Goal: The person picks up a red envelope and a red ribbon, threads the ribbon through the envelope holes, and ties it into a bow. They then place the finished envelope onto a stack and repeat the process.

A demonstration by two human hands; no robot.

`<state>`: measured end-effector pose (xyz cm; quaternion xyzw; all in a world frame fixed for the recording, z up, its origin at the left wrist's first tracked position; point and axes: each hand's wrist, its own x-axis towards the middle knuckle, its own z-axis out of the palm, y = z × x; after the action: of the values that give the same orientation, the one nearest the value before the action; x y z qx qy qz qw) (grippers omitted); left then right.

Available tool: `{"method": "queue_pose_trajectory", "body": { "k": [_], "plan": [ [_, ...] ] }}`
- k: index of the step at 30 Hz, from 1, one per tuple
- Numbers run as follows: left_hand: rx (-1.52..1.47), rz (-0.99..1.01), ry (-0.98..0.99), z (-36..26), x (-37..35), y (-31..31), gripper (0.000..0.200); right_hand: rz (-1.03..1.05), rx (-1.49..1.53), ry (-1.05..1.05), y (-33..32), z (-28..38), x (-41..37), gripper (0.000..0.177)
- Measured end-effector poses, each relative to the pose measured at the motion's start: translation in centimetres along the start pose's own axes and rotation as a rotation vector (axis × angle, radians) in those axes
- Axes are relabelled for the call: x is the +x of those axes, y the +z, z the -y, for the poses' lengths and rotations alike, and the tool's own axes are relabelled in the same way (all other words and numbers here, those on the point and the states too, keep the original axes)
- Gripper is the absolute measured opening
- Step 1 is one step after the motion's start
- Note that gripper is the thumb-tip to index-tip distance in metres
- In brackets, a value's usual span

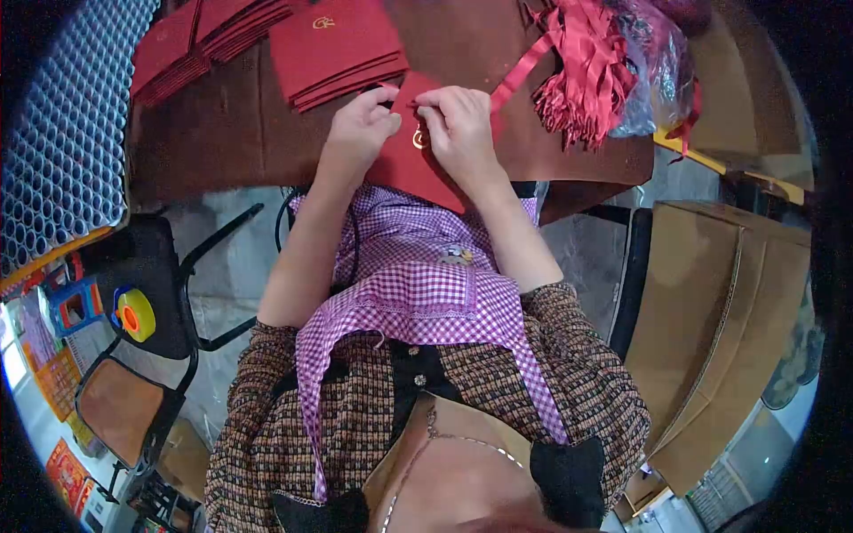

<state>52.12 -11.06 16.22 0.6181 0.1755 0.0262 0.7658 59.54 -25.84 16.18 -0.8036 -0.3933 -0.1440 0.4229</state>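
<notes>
A flat red bag or folder [418, 173] with a gold emblem lies at the table's near edge, its lower end over the lap. My left hand [360, 129] is closed in a pinch at the bag's upper left edge. A small red bit shows at its fingertips, too small to name. My right hand [460, 133] pinches the bag's upper right part, beside the emblem, covering some of it. Behind that hand a red ribbon [524, 71] slants up toward a thick bundle of red ribbons [586, 80].
Just beyond my hands sits a stack of matching red pieces [338, 49]; more stacks [178, 49] lie at the far left. Clear plastic wrapping [653, 71] is beside the ribbons. A honeycomb-patterned panel [62, 124] borders the left, a cardboard box [693, 320] the right.
</notes>
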Motion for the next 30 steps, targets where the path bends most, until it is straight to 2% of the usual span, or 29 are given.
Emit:
{"method": "queue_pose_trajectory", "body": {
  "k": [10, 12, 22, 24, 25, 28, 30],
  "plan": [
    [-0.073, 0.038, 0.037, 0.3, 0.0, 0.2, 0.034, -0.031, 0.028, 0.045, -0.1, 0.4, 0.5, 0.008],
    [-0.060, 0.015, 0.060, 0.6, 0.0, 0.2, 0.033, -0.007, 0.177, 0.157, 0.5, -0.2, 0.5, 0.010],
    [-0.058, -0.021, 0.093, 1.0, 0.3, 0.3, 0.030, -0.061, 0.208, 0.295, 1.3, 0.0, 0.3, 0.016],
    [-0.045, -0.019, 0.106, 1.3, 0.3, 0.2, 0.030, -0.092, 0.045, 0.158, 1.2, 0.3, 0.4, 0.017],
    [-0.030, -0.018, 0.119, 1.3, 0.4, 0.1, 0.029, -0.093, 0.044, 0.156, 1.1, 0.6, 0.5, 0.017],
    [-0.045, -0.030, 0.113, 1.2, 0.3, 0.3, 0.028, -0.121, -0.070, -0.089, 1.3, 1.1, 0.7, 0.018],
    [-0.041, -0.029, 0.118, 1.0, 0.2, 0.4, 0.028, -0.092, -0.099, -0.111, 1.2, 1.5, 0.7, 0.019]
  ]
}}
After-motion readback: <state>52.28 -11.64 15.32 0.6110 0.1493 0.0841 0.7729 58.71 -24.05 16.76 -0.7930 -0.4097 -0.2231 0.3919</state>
